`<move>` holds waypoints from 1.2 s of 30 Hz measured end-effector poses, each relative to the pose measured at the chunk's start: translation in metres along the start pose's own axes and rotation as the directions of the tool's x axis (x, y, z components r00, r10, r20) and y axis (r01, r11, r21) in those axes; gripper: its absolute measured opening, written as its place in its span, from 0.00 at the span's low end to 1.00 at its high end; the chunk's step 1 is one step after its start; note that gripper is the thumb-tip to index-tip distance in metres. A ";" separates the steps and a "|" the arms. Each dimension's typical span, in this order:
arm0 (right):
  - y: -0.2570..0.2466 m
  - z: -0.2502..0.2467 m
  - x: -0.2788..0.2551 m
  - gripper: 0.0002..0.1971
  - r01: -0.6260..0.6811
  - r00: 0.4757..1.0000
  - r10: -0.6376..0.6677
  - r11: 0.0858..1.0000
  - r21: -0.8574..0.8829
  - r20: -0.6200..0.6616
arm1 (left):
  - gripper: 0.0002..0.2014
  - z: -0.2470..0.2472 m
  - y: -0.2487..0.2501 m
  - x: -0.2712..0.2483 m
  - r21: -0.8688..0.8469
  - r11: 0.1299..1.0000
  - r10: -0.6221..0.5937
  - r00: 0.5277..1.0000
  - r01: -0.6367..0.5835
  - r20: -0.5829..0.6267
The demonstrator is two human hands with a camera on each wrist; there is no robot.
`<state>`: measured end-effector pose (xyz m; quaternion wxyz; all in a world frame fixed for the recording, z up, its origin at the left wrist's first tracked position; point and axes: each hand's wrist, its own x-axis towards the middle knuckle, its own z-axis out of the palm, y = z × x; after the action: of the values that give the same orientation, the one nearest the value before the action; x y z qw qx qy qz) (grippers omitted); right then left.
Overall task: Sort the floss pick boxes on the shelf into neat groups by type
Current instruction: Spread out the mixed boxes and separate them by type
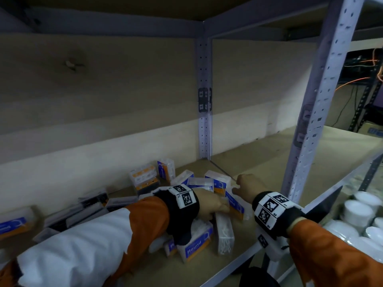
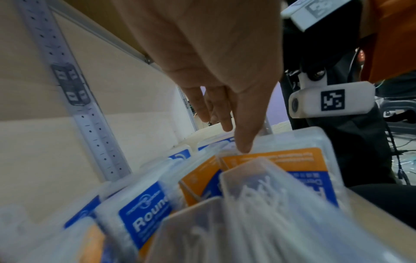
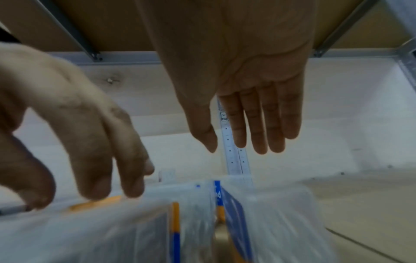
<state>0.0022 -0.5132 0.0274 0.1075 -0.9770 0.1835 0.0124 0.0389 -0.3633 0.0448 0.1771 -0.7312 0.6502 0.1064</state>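
Observation:
Clear floss pick boxes with blue and orange labels lie in a loose pile (image 1: 196,243) on the shelf board (image 1: 267,160). My left hand (image 1: 222,205) reaches over the pile. Its thumb and fingertips touch the top edge of a leaning box (image 1: 235,204) labelled "Round". That contact also shows in the left wrist view, hand (image 2: 235,138) on box (image 2: 281,160), and in the right wrist view, hand (image 3: 67,178) on box (image 3: 101,222). My right hand (image 1: 240,186) hovers just right of the pile, fingers straight (image 3: 238,142), holding nothing above another box (image 3: 270,213).
More boxes stand near the back wall (image 1: 145,177). Darker boxes (image 1: 93,204) lie to the left behind my sleeve. A rear upright post (image 1: 204,100) and a front post (image 1: 317,100) frame the bay. White cups (image 1: 360,214) fill the lower shelf at right.

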 end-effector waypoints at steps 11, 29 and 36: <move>-0.066 -0.031 0.054 0.23 0.215 0.976 -0.208 0.970 -0.110 0.068 | 0.17 0.010 -0.075 -0.059 -0.095 0.978 -0.186 0.982 0.187 0.026; -0.185 0.003 0.153 0.19 0.375 0.917 -0.359 0.924 -0.073 0.172 | 0.27 0.060 -0.205 -0.114 -0.131 0.700 -0.674 0.710 0.702 0.204; -0.192 0.014 0.163 0.12 0.367 0.903 -0.348 0.930 -0.033 0.251 | 0.31 0.076 -0.213 -0.109 -0.095 0.577 -0.776 0.581 0.811 0.246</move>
<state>0.2236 -0.3939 0.0430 0.0907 -0.9887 -0.0138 0.1183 0.2407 -0.2139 0.0434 0.1898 -0.9460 0.2199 0.1439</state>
